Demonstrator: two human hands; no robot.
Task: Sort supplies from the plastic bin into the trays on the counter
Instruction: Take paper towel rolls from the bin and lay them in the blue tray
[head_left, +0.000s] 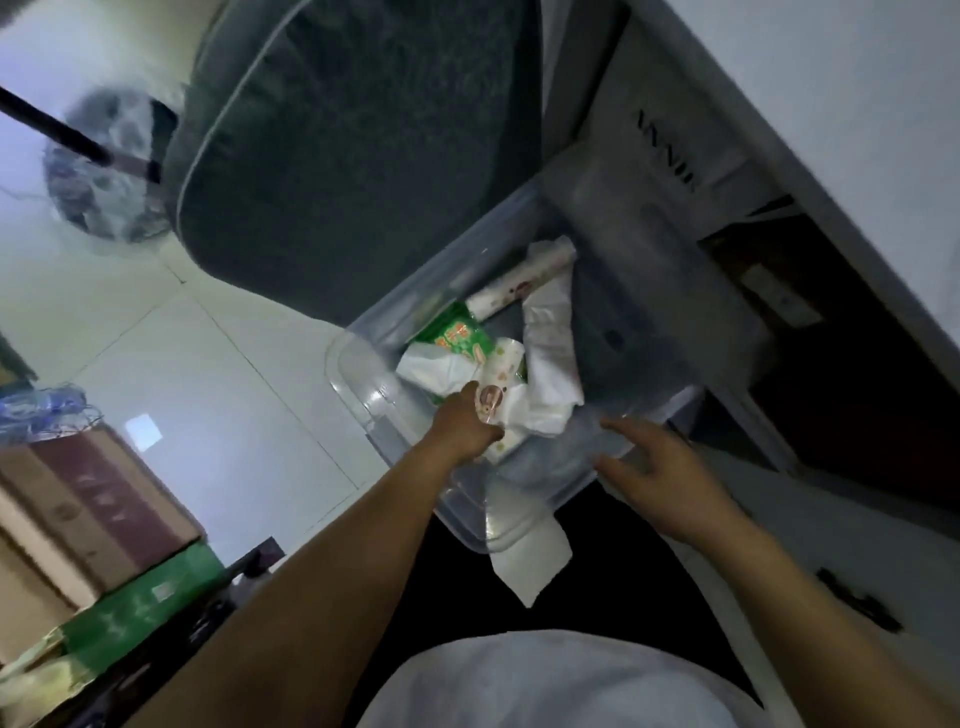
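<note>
Because the bin (467, 525) sits low on the floor, the person bends over it. Both arms reach down and forward past a white shirt (545, 680).

The left arm is stretched out long. The left hand (465, 423) is inside the bin, at its near side. Its fingers curl round a small white packet (511, 415) with little pictures on it. I think this is the one being picked out to sort.

The right hand (660, 467) is wide, with its fingers spread, and it holds nothing. It hangs just over the near right edge of the bin. I cannot tell if it touches the rim. Maybe it is there to stop the bin from sliding.

A white paper (530, 561) pokes out at the near corner of the bin.

More things lie deeper in the bin. A green pack (457, 335) is by the left wall. Floppy white cloths (550, 332) are in the middle. A long roll (524, 283) is at the far end. They lie in a heap, some on top of others, so I think they must come out one at a time.

No trays and no worktop can be seen, so the packet has some way to go.

Past the bin is a big grey cushion (337, 156). A white cabinet (779, 104) stands along the right side of the floor. Boxes (93, 509) are stacked at the left.
</note>
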